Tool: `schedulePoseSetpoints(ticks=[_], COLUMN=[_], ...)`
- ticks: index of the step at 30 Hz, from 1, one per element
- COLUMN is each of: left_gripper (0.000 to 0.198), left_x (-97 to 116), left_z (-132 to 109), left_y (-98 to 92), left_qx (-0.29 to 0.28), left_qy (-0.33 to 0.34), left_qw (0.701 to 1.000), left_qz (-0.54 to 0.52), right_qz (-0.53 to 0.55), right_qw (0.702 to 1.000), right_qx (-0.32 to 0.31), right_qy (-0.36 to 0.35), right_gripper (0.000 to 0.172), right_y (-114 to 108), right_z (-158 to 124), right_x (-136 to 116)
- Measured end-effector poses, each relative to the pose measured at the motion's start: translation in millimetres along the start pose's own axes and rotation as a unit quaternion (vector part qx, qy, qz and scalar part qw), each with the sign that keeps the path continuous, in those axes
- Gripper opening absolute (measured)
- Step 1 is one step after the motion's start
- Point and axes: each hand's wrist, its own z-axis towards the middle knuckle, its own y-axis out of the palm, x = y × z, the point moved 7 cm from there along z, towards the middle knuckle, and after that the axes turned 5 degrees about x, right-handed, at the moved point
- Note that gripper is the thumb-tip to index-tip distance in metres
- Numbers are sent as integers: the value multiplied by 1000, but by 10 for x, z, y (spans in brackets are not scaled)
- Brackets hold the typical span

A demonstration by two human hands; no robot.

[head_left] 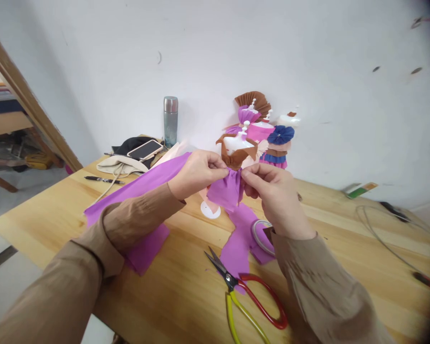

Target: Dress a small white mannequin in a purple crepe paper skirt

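Observation:
A small white mannequin (237,142) stands mid-table, wearing a brown top (236,156). Gathered purple crepe paper (226,191) hangs at its waist like a skirt. My left hand (198,173) pinches the paper's upper edge on the left side. On the right side, my right hand (272,188) pinches that same edge between thumb and forefinger. Scissors (231,282) with one red and one yellow handle lie slightly apart in front. Their blades rest partly over a loose purple paper piece (236,243). A roll of tape (261,237) sits beside my right wrist.
More dressed mannequins (261,128) stand behind, near the wall. A long purple strip (139,188) lies left under my forearm. At the back left are a thermos (170,122), a phone (145,150) and a pen (103,180). Cables (383,241) lie at the right.

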Motion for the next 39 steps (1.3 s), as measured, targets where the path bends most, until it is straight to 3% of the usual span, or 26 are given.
schedulePoseSetpoints(ticks=[10, 22, 30, 34, 39], left_gripper=[16, 10, 10, 12, 14], left_x=[-11, -49, -82, -27, -11], left_z=[10, 14, 27, 8, 14], left_y=[-23, -14, -35, -44, -40], left_qx=[-1, -16, 1, 2, -6], left_qy=[17, 38, 66, 78, 83], left_qw=[1000, 999, 996, 994, 993], left_qz=[7, 31, 59, 82, 88], right_qz=[-45, -84, -146, -117, -55], right_qw=[998, 990, 969, 973, 983], right_qx=[40, 82, 138, 115, 29], right_qy=[-35, -75, -147, -163, -172], right_gripper=[14, 20, 17, 34, 44], right_y=[-55, -46, -53, -31, 44], right_z=[28, 10, -6, 37, 105], right_x=[48, 42, 40, 112, 141])
